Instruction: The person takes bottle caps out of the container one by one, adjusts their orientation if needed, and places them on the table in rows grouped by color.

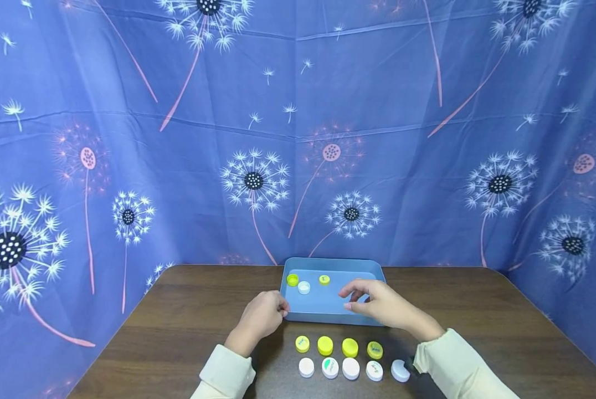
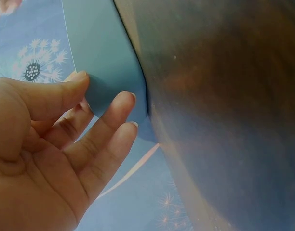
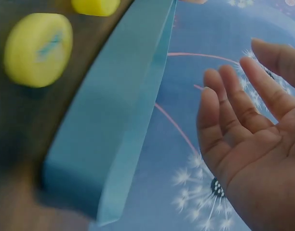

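A shallow blue tray (image 1: 323, 318) stands toward the back of the wooden table. My left hand (image 1: 264, 316) pinches its left front corner; in the left wrist view the thumb (image 2: 75, 89) lies against the tray wall (image 2: 101, 53) at the rim. Over the tray's right part hovers my right hand (image 1: 375, 302), fingers loosely bent and nothing held. Inside the tray, toward the left, lie a yellow bottle cap (image 1: 292, 280), a white cap (image 1: 304, 287) and another yellow cap (image 1: 324, 280). The right wrist view shows the right palm (image 3: 258, 159) bare beside the tray wall (image 3: 99, 120).
Before the tray, a row of several yellow caps (image 1: 325, 346) lies on the table (image 1: 188, 321). Nearer to me runs a row of several white caps (image 1: 350, 368), one with a green mark. A blue dandelion-print cloth (image 1: 298, 166) hangs behind the table.
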Tool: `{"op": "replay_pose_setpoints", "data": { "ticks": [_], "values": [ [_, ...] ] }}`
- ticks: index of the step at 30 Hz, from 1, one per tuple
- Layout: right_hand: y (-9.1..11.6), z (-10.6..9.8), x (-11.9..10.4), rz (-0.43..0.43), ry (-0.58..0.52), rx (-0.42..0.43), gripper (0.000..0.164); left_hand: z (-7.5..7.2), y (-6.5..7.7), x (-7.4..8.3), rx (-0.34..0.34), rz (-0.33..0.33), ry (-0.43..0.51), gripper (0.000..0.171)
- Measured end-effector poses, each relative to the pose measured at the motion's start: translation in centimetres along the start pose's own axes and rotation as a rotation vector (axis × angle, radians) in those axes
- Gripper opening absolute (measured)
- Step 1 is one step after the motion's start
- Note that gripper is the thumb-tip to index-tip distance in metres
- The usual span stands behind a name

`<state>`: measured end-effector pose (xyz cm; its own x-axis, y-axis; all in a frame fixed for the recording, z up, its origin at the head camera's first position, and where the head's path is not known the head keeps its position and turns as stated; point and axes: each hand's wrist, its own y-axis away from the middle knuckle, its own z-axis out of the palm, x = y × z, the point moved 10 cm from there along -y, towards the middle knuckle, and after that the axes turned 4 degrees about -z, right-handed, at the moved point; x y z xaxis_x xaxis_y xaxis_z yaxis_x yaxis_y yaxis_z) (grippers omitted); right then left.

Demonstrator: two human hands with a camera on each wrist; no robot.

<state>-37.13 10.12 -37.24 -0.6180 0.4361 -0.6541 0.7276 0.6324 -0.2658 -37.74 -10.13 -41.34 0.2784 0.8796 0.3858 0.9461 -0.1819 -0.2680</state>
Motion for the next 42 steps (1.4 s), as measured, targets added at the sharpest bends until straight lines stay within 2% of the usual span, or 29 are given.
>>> {"op": "replay_pose_setpoints", "data": {
  "ticks": [14,19,26,35,42],
  "values": [
    [-7.7,1.8,-3.4,-0.074,0.093,-0.019,0.020,-0.5,0.1,-0.5,0.011,-0.007,-0.046,0.012],
    [-10.0,3.5,-2.3,-0.034,0.124,-0.070,0.019,-0.3,0.1,-0.3,0.006,0.003,-0.037,0.012],
    [-12.2,5.3,0.2,0.004,0.233,-0.131,0.022,-0.3,0.1,0.1,0.013,0.019,-0.046,0.012],
    [-13.2,7.0,2.2,0.053,0.291,-0.164,0.030,-0.2,-0.1,0.8,0.019,0.040,-0.049,0.013],
    [-13.8,8.7,2.8,0.019,0.478,-0.210,0.023,-0.4,-0.1,0.5,0.027,0.043,-0.059,0.013]
  ]
}}
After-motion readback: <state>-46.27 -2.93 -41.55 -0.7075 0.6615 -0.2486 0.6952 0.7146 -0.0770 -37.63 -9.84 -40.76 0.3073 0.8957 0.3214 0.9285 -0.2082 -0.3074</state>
